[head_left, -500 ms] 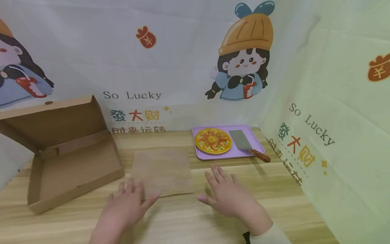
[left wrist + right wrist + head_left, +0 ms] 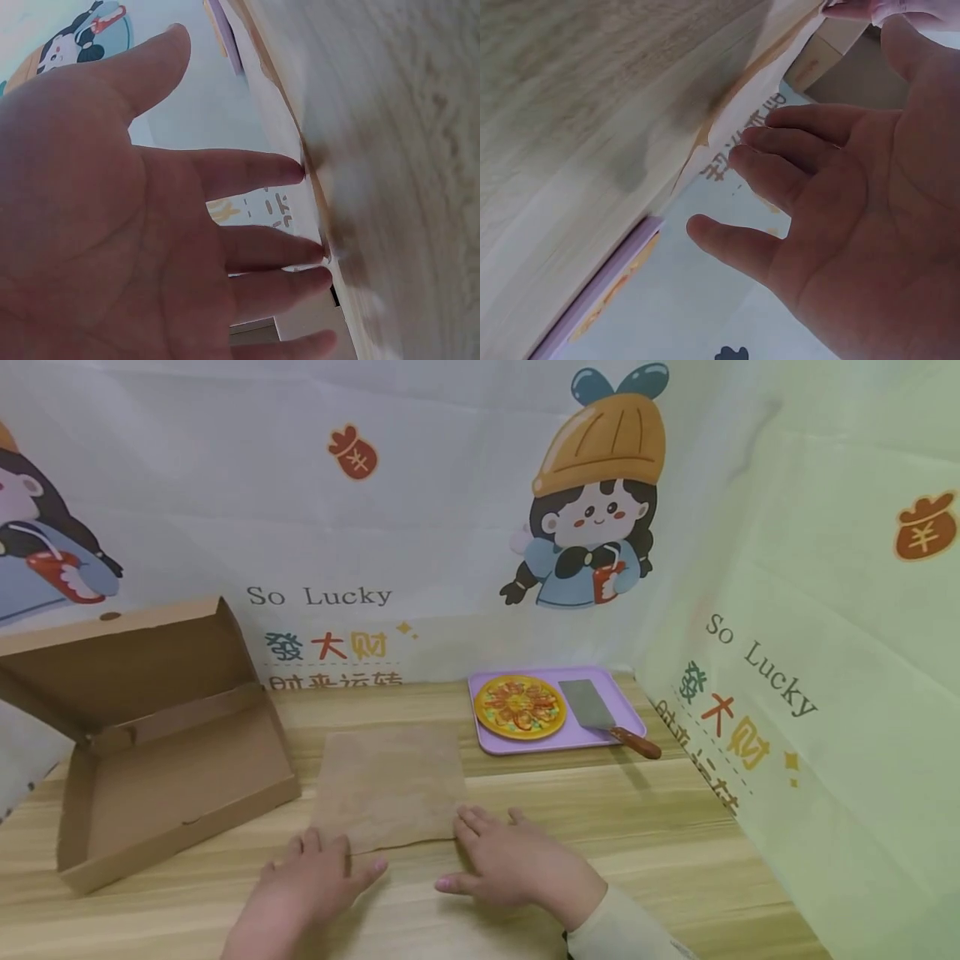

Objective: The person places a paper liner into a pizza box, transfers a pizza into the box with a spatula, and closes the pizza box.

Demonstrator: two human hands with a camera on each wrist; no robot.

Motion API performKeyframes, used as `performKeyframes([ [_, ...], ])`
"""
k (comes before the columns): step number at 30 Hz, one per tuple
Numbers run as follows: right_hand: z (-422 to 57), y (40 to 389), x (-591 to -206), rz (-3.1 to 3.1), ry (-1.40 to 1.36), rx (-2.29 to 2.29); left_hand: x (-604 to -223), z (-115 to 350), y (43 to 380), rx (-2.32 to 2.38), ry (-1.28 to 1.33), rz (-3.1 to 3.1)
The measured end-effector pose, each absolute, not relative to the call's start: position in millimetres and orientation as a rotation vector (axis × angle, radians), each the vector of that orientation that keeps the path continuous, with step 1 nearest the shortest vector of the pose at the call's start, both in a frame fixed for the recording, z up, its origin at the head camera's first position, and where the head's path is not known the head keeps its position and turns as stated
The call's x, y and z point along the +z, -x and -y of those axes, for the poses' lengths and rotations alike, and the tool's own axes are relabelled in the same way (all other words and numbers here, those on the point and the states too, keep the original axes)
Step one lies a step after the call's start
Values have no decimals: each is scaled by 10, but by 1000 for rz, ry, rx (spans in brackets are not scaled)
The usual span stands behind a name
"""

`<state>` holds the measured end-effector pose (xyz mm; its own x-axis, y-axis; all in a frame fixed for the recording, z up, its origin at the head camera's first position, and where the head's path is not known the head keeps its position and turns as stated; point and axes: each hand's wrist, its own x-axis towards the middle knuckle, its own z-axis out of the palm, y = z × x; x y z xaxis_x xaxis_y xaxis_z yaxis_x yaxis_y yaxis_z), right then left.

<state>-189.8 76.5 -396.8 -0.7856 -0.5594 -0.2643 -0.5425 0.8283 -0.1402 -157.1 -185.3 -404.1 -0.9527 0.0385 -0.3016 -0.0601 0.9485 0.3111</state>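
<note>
A square sheet of brown paper (image 2: 393,781) lies on the wooden table in the head view. My left hand (image 2: 303,885) is at its near left corner, palm down, fingers straight and fingertips right at the paper's edge, as the left wrist view also shows. At the near right corner is my right hand (image 2: 517,864), fingers extended and thumb spread, fingertips overlapping the paper's corner in the head view. The right wrist view shows the palm of that hand (image 2: 855,202) with nothing held in it.
An open cardboard pizza box (image 2: 180,802) stands at the left, lid raised. At the back right, a purple tray (image 2: 517,750) bears a toy pizza (image 2: 520,707) and a spatula (image 2: 588,703), whose wooden handle juts over the rim. Printed cloth hangs behind and at the right.
My right hand has moved left and nearer to me, from right of the paper to its near right corner. The left hand has stayed nearly in place. The whole view has shifted slightly.
</note>
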Motion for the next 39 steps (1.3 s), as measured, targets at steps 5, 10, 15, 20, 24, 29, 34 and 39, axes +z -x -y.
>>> performKeyframes([
  [5, -709, 1918, -3971, -2676, 792, -50, -4069, 1848, 1578, 419, 6, -2809],
  [10, -687, 1926, -3957, -2636, 753, -16, -4081, 1856, 1590, 381, -14, -2827],
  [15, -699, 1928, -3948, -2628, 748, -67, -4086, 1848, 1610, 362, -107, -2899],
  [20, -717, 1953, -3944, -2631, 741, -105, -4073, 1813, 1641, 426, -199, -2979],
  [24, -724, 1969, -3938, -2632, 744, -110, -4065, 1783, 1693, 533, -211, -2994],
  [29, -739, 1978, -3943, -2619, 733, -126, -4060, 1797, 1781, 510, -227, -3058],
  [34, -743, 1981, -3948, -2621, 729, -132, -4014, 1788, 1857, 557, -106, -3107],
  [39, -732, 1978, -3953, -2616, 738, -119, -3970, 1782, 1905, 695, 37, -3123],
])
